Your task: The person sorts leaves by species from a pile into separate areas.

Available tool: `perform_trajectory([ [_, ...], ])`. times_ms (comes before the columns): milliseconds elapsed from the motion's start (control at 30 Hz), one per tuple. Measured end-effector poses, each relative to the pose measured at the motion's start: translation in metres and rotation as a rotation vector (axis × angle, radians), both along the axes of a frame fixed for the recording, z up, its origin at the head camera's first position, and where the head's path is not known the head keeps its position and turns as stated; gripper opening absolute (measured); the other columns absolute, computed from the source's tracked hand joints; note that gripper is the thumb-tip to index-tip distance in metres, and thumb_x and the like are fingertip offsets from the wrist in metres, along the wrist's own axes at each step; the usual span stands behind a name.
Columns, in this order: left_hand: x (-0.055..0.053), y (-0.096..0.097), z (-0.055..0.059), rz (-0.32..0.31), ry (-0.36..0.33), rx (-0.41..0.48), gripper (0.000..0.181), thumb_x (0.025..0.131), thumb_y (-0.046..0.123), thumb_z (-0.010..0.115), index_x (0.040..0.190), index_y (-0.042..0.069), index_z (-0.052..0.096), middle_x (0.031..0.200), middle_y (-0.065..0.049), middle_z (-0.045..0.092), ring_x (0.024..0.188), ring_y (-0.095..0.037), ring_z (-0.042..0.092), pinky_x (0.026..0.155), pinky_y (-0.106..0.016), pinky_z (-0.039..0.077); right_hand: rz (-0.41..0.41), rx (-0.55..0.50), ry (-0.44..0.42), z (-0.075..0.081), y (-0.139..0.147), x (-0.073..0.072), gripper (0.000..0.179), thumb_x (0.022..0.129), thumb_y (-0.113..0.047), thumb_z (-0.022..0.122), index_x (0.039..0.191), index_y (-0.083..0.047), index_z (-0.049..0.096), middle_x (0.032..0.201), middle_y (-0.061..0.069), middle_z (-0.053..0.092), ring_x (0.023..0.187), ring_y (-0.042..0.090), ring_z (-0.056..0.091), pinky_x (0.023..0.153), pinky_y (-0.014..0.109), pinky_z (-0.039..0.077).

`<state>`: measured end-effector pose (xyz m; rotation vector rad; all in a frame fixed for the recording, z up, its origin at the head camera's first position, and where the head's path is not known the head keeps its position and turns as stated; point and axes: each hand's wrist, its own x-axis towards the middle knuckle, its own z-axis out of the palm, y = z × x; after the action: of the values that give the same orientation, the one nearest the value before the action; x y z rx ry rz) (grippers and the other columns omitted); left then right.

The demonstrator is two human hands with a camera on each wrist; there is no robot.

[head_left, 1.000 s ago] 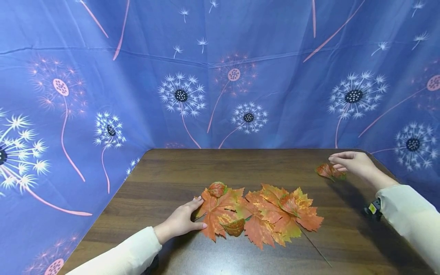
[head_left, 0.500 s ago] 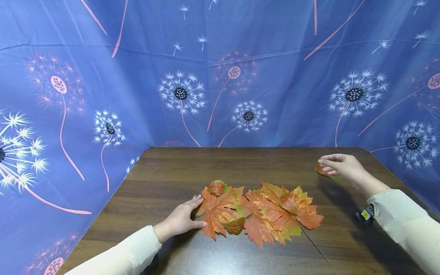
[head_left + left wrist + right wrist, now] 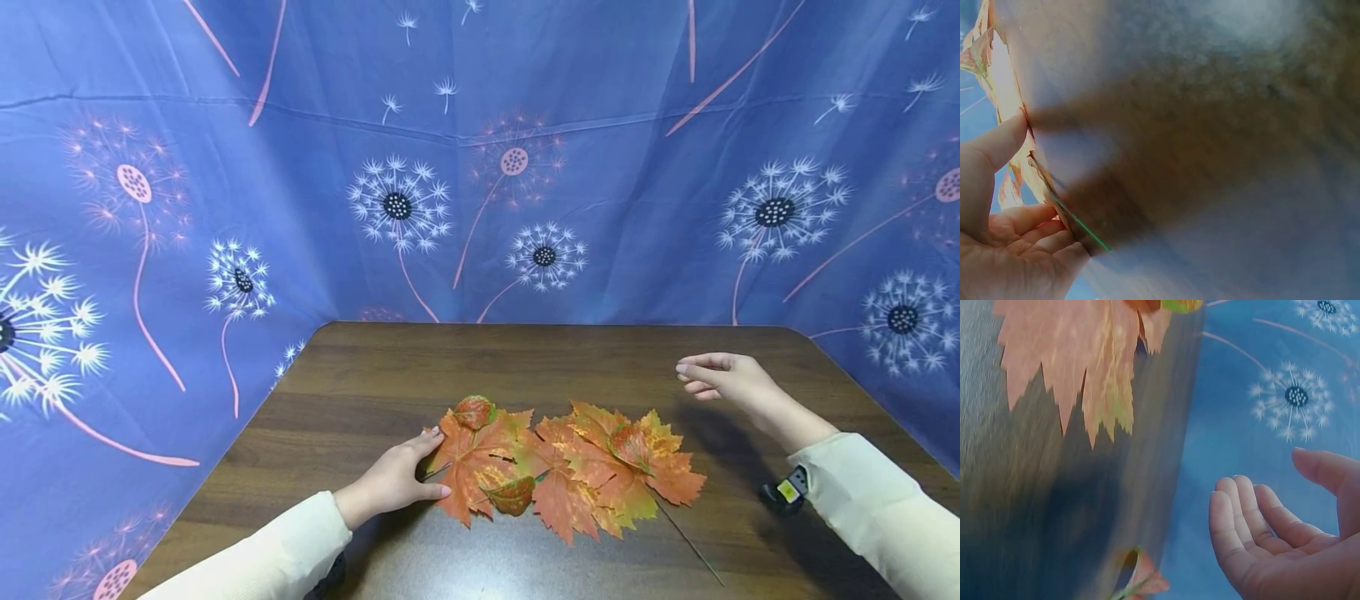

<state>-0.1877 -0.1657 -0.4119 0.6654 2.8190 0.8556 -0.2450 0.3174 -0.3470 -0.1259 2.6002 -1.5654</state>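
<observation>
An artificial spray of orange maple leaves point(image 3: 476, 462) lies across the wooden table, its bare thin stem point(image 3: 688, 533) running toward the front right. Smaller red-green leaves point(image 3: 474, 412) sit among the big ones. At the spray's left end my left hand point(image 3: 392, 477) rests with thumb and fingertips touching the outermost leaf; the left wrist view shows a green stem end point(image 3: 1088, 230) beside these fingers. My right hand point(image 3: 729, 385) hovers over the table's right side, fingers relaxed and thumb apart, holding nothing. A small leaf point(image 3: 1145, 582) shows low in the right wrist view; the head view hides it behind the hand.
The table point(image 3: 360, 358) has a rounded far edge. Behind and beside it hangs a blue cloth point(image 3: 637, 167) printed with dandelions. A dark device with a yellow mark point(image 3: 787, 492) is at the right wrist.
My right hand has moved left and slightly toward me, covering the small loose leaf in the head view. The left hand and the maple spray have stayed in place.
</observation>
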Motion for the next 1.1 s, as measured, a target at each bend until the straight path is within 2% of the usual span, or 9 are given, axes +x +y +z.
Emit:
perform_trajectory([
  [433,0.005,0.0,-0.001,0.008,-0.024,-0.001,0.082,0.079,0.032,0.08,0.142,-0.005,0.043,0.149,-0.024,0.04,0.138,-0.043,0.036,0.11,-0.058,0.032,0.014,0.003,-0.027,-0.007,-0.016,0.005,0.056,0.098,-0.027,0.057,0.133,0.015,0.046,0.098,-0.012,0.071,0.08,0.001,0.067,0.075,0.025,0.058],
  [667,0.007,-0.001,-0.003,0.004,-0.013,-0.012,0.082,0.078,0.032,0.081,0.142,-0.006,0.044,0.148,-0.026,0.041,0.137,-0.043,0.038,0.11,-0.057,0.033,0.027,0.01,-0.034,-0.012,-0.016,0.008,0.056,0.098,-0.026,0.058,0.134,0.015,0.045,0.11,0.002,0.07,0.082,0.001,0.067,0.078,0.029,0.058],
  [967,0.003,0.002,0.002,0.019,-0.021,-0.014,0.081,0.079,0.031,0.08,0.142,-0.005,0.044,0.15,-0.023,0.04,0.138,-0.042,0.037,0.11,-0.056,0.033,0.053,0.038,-0.03,-0.004,-0.021,0.006,0.059,0.098,-0.03,0.057,0.136,0.014,0.044,0.111,0.004,0.07,0.083,0.002,0.067,0.078,0.029,0.058],
  [1100,0.002,0.002,0.003,0.021,-0.019,-0.016,0.081,0.079,0.03,0.08,0.141,-0.006,0.044,0.15,-0.023,0.04,0.139,-0.042,0.036,0.11,-0.057,0.032,0.053,0.07,-0.048,-0.001,-0.025,0.008,0.06,0.098,-0.035,0.057,0.136,0.01,0.046,0.118,0.012,0.067,0.086,0.003,0.066,0.08,0.031,0.057],
])
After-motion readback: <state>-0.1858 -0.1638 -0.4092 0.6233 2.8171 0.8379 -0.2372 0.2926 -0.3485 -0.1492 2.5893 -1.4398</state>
